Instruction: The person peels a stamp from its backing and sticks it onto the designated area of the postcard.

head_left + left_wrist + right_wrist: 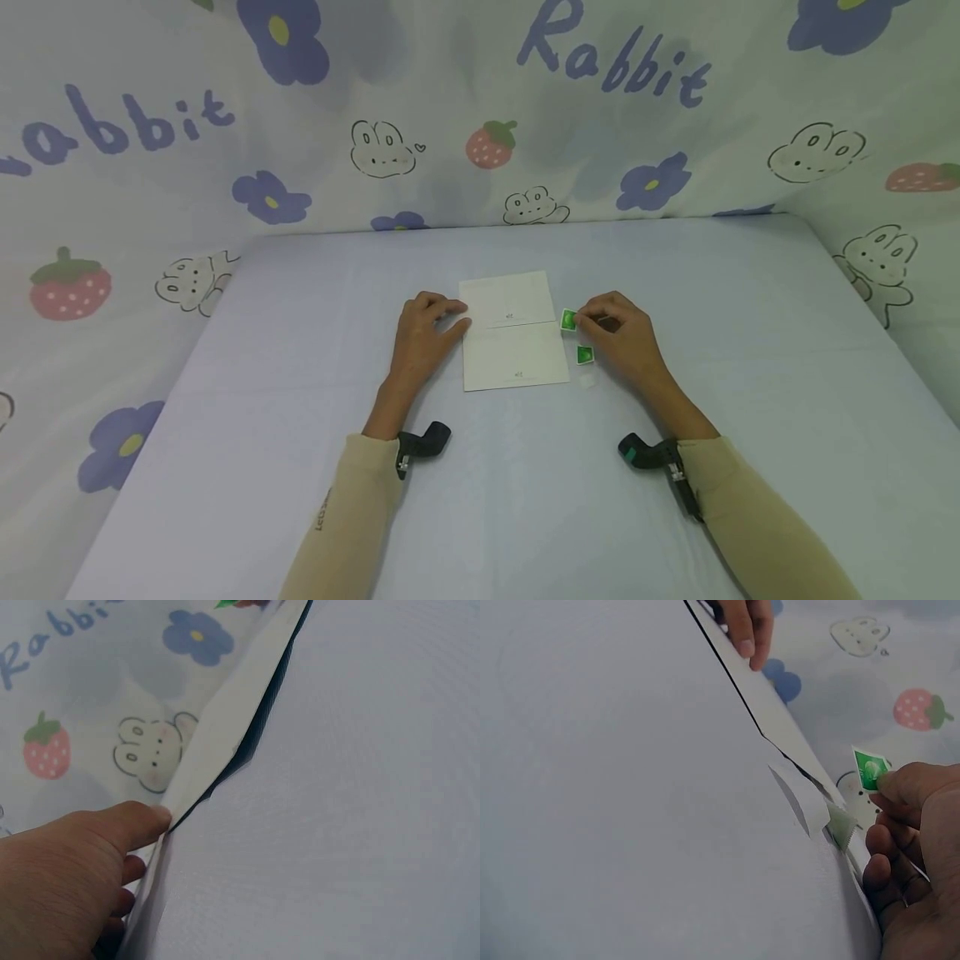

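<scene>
Two pale cards [516, 357], one above the other, lie flat on the white table, each with a small printed mark near its lower edge. My left hand [422, 340] rests at their left side. Its thumb [142, 821] touches a card's edge, and the other fingers are partly hidden. Beside the cards' right edge, my right hand [621, 335] pinches a small green stamp [870, 769] with a white border between thumb and forefinger. Another green stamp [585, 355] lies on the table just below that hand, its toothed edge visible in the right wrist view.
A small whitish scrap of paper [587, 380] lies below the loose stamp. The white tablecloth [517, 483] stretches around the cards. Behind hangs a curtain [450, 100] printed with rabbits, strawberries and flowers. Black wrist cameras [431, 440] sit on both sleeves.
</scene>
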Available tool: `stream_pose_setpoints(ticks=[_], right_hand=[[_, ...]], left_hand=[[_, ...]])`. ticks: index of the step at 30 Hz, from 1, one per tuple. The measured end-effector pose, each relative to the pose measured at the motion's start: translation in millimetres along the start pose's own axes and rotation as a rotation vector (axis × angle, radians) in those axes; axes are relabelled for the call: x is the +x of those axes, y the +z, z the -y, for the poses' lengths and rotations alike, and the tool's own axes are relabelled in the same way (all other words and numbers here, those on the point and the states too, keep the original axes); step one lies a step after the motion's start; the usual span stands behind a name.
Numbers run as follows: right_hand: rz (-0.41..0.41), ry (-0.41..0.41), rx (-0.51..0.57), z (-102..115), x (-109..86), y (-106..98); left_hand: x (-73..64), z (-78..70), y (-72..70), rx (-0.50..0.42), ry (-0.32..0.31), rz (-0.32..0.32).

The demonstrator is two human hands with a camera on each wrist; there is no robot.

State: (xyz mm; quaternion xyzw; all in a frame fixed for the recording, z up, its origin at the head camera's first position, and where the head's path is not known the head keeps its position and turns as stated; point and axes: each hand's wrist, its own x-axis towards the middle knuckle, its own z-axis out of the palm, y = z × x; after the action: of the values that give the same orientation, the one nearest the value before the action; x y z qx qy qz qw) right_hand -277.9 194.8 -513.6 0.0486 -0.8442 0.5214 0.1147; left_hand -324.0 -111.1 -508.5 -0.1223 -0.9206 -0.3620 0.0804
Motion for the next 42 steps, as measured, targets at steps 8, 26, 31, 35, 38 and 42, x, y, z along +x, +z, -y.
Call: stream_pose_setpoints(ticks=[8, 26, 31, 35, 38, 42], right_hand=[[0.001, -0.002, 0.002, 0, 3.3, 0], [-0.001, 0.003, -0.003, 2, 10.4, 0], [0.010, 0.013, 0.002, 2, 11.2, 3], [0.004, 0.010, 0.002, 1, 11.3, 3], [0.004, 0.000, 0.000, 1, 11.6, 3], [0.007, -0.008, -0.007, 2, 13.2, 3]], left_hand=[[0.6, -1.0, -0.7, -0.004, 0.010, -0.003], [2.4, -2.0, -2.2, 0.001, 0.018, 0.001], [0.9, -0.1, -3.3, -0.005, 0.007, -0.003], [0.9, 1.2, -2.3, -0.011, 0.004, 0.004], [0.9, 1.0, -1.4, -0.015, 0.001, 0.007], [1.2, 0.7, -0.5, -0.016, 0.005, 0.006]])
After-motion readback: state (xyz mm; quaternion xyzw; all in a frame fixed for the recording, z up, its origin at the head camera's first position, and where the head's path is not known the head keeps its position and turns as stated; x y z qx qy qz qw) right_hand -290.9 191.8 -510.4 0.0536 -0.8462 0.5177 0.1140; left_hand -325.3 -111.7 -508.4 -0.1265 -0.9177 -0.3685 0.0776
